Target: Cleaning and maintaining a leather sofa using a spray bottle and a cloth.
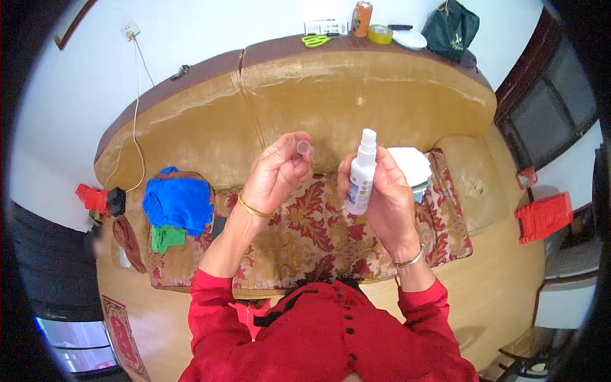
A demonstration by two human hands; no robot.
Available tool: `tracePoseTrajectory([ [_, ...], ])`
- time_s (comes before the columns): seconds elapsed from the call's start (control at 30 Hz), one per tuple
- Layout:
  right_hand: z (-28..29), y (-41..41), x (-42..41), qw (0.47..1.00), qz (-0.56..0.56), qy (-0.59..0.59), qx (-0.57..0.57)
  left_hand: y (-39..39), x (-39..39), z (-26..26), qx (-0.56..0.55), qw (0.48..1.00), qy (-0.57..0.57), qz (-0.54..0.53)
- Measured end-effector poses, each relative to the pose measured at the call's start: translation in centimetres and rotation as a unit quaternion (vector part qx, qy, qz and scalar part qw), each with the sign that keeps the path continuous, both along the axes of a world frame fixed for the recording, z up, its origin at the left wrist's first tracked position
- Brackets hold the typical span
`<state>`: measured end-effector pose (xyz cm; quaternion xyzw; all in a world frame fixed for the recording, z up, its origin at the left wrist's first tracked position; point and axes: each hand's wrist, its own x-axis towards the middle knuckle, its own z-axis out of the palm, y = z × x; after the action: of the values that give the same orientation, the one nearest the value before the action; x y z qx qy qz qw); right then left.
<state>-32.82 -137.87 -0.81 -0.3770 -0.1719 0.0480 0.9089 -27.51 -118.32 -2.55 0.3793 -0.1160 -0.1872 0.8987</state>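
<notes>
My right hand (392, 203) is closed around a small white spray bottle (361, 179), which stands nearly upright with its nozzle bare. The bottle bears a blue printed label with writing. Between the thumb and fingers of my left hand (281, 167) is a clear plastic cap (303, 147), its round end towards me. The two hands are apart, raised over a sofa seat mat (305, 238) with a red and gold leaf pattern.
Blue cloth (177, 200) and green cloth (167, 238) lie left on the sofa. White folded material (409, 166) is piled right. Along the sofa back (363, 90) are green-handled scissors (316, 41), an orange can (362, 19), yellow tape (380, 34) and a dark bag (451, 31).
</notes>
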Motion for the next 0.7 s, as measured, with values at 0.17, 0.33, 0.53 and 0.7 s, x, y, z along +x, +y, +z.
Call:
tracePoseTrajectory([
  [0.17,-0.3,-0.5,1.6,0.998,0.028,0.038,0.027,0.1,-0.1,0.5,-0.004,1.000,0.017,0.005],
  [0.33,0.1,-1.0,2.3,0.994,0.039,0.057,0.088,-0.2,0.5,-0.2,0.017,0.999,0.029,0.011],
  [0.53,-0.4,-2.4,2.9,0.985,0.041,0.084,0.143,-0.4,1.2,-1.7,-0.012,0.999,0.037,-0.022],
  [0.7,-1.3,-3.6,3.0,0.982,0.034,0.063,0.176,-0.7,1.5,-2.7,-0.028,0.998,0.053,-0.018],
])
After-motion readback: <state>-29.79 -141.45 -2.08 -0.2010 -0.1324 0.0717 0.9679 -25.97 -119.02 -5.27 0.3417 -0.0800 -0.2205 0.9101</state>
